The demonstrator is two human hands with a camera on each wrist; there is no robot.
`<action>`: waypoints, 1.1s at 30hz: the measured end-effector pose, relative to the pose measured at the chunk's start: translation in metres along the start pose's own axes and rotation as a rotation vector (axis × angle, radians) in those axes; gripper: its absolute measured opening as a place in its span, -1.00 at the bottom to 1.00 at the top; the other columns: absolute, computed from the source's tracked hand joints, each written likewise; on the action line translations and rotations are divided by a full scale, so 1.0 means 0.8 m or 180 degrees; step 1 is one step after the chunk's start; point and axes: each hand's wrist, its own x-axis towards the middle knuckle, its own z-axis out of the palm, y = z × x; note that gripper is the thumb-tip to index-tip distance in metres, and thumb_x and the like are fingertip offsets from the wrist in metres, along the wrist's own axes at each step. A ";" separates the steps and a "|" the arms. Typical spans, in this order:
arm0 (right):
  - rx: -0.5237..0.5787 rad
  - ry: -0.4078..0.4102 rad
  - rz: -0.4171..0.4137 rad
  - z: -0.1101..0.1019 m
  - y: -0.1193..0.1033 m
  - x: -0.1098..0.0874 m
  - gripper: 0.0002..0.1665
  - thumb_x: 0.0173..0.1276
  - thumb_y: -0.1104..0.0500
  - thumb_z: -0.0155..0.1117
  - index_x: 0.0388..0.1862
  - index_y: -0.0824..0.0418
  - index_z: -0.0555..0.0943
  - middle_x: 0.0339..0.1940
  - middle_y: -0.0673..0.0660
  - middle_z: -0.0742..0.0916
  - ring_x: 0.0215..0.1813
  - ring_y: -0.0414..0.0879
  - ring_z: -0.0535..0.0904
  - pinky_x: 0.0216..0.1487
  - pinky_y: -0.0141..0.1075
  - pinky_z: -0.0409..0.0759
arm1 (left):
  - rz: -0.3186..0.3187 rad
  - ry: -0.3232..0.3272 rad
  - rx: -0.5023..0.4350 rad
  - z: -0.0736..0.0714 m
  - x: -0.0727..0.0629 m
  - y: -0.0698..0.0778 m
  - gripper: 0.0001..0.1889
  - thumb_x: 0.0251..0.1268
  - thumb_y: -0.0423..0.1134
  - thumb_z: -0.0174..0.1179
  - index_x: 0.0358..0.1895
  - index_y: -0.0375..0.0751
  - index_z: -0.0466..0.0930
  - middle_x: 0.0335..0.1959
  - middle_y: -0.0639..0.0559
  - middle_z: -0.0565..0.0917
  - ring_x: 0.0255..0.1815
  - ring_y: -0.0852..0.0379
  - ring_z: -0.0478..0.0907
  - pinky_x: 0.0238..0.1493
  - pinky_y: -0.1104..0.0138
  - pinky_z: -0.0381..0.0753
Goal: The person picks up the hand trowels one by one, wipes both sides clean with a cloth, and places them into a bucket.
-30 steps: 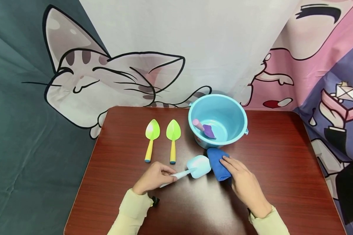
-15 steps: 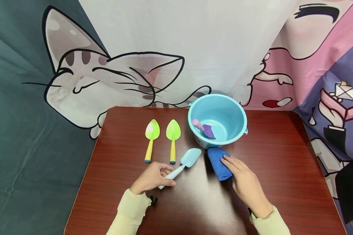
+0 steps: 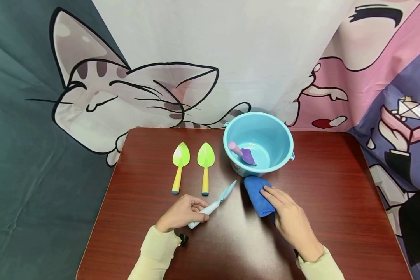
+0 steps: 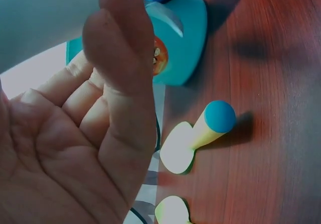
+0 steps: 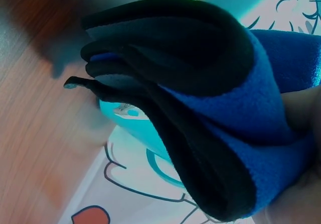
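My left hand pinches the handle of a light blue toy shovel, whose blade is turned edge-on to the head view and points up and right. In the left wrist view the handle runs across the top corner by the fingertips. My right hand grips a folded blue cloth close in front of the bucket. Its stacked folds with dark edges fill the right wrist view. Behind it stands a light blue bucket, with a small purple shovel with a pink handle inside.
Two green toy trowels with yellow handles lie side by side on the brown wooden table, left of the bucket. A printed cloth backdrop hangs just behind the table's far edge.
The light blue shovel has swung away from the blue cloth, and its blade has turned from face-up to edge-on. Both hands stay almost in place, the cloth still held.
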 end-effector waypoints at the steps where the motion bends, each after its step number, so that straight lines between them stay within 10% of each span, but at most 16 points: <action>1: 0.0009 -0.0001 -0.0004 0.000 0.000 0.000 -0.29 0.09 0.56 0.00 0.24 0.25 0.63 0.27 0.12 0.65 0.30 0.06 0.52 0.41 -0.41 0.22 | 0.0006 -0.0010 0.0008 0.001 0.000 0.000 -0.77 0.13 -0.36 0.40 -0.14 -0.34 0.74 -0.43 0.05 0.70 -0.40 0.23 0.60 -0.35 0.44 0.54; 15: 0.0113 0.0065 -0.0086 0.003 -0.006 0.002 -0.26 0.07 0.58 0.02 0.27 0.24 0.61 0.30 0.13 0.63 0.30 0.11 0.53 0.45 -0.51 0.06 | -0.0041 -0.0092 0.0291 0.011 0.005 0.001 -0.83 0.28 -0.35 0.22 -0.16 -0.17 0.78 -0.57 0.14 0.64 -0.59 0.32 0.39 -0.53 0.45 0.32; 33: 0.0228 0.0138 -0.0097 0.001 -0.015 0.007 -0.22 0.08 0.60 -0.01 0.31 0.21 0.58 0.32 0.14 0.61 0.32 0.09 0.51 0.44 -0.57 0.00 | -0.0086 -0.0125 -0.0073 0.010 0.010 -0.002 -0.63 0.00 -0.30 0.53 -0.06 -0.23 0.72 -0.42 0.12 0.68 -0.42 0.24 0.55 -0.38 0.43 0.55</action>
